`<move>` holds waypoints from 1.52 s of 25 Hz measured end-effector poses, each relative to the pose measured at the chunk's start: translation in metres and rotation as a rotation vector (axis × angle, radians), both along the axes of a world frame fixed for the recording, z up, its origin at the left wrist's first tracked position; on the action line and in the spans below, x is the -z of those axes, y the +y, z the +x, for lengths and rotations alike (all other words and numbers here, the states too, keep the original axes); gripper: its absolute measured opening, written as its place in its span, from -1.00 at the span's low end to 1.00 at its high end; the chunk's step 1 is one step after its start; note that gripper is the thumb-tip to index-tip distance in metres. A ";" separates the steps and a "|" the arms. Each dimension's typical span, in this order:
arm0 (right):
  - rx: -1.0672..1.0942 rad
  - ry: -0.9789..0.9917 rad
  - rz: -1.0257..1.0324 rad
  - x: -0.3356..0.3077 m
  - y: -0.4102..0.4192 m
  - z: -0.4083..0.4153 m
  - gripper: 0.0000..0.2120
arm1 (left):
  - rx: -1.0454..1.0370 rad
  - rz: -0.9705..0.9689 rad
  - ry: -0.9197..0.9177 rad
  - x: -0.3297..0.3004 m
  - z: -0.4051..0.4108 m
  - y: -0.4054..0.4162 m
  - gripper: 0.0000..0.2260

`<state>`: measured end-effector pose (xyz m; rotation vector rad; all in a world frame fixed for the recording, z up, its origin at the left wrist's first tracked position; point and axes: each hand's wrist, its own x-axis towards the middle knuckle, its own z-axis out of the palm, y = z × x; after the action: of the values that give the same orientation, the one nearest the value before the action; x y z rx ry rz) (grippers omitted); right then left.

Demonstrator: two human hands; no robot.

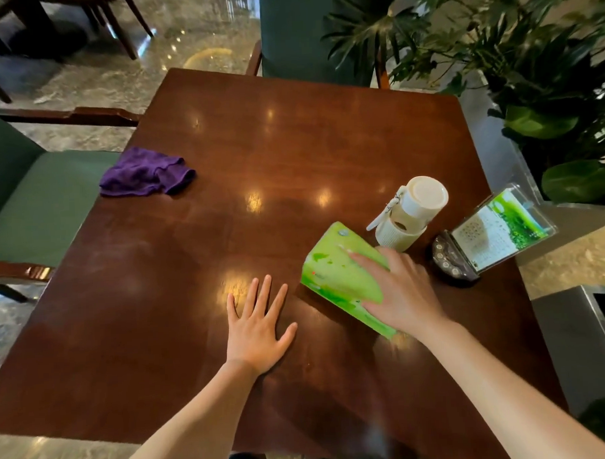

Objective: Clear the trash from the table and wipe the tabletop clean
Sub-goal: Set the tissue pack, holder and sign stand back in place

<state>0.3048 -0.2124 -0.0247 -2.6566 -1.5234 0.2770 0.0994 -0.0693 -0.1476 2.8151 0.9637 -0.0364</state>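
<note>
A dark wooden table [274, 154] fills the view. My left hand [256, 327] lies flat on it near the front, fingers spread, holding nothing. My right hand [399, 291] rests on top of a green tissue pack [333, 273] at the right, fingers wrapped over its upper and near edges. A crumpled purple cloth [145, 173] lies at the table's left edge, far from both hands.
A cream-coloured cup with a lid [410, 211] stands just behind the tissue pack. An acrylic sign stand with a green card [493, 233] sits at the right edge. Green chairs [36, 201] stand left and behind; plants [528, 67] crowd the right.
</note>
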 end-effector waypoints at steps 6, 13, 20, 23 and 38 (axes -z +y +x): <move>-0.236 -0.223 0.177 -0.030 0.129 0.052 -0.22 | 0.009 -0.015 -0.018 0.001 0.000 0.001 -0.37; -0.194 -0.062 -0.133 0.017 0.128 0.098 -0.22 | 0.000 -0.030 0.007 0.001 0.001 0.002 -0.36; -0.145 -0.067 -0.258 0.016 0.130 0.089 -0.11 | -0.003 -0.032 0.017 -0.002 0.000 0.002 -0.37; -0.162 -0.048 -0.244 0.015 0.126 0.088 -0.10 | 0.000 -0.037 0.016 -0.002 0.001 0.003 -0.37; 0.339 0.076 0.032 -0.050 0.047 0.108 -0.46 | -0.001 0.003 0.008 0.000 0.000 0.003 -0.37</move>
<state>0.4127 -0.1656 0.0255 -2.7805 -1.0237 0.3232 0.0998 -0.0666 -0.1476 2.8196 0.9684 -0.0466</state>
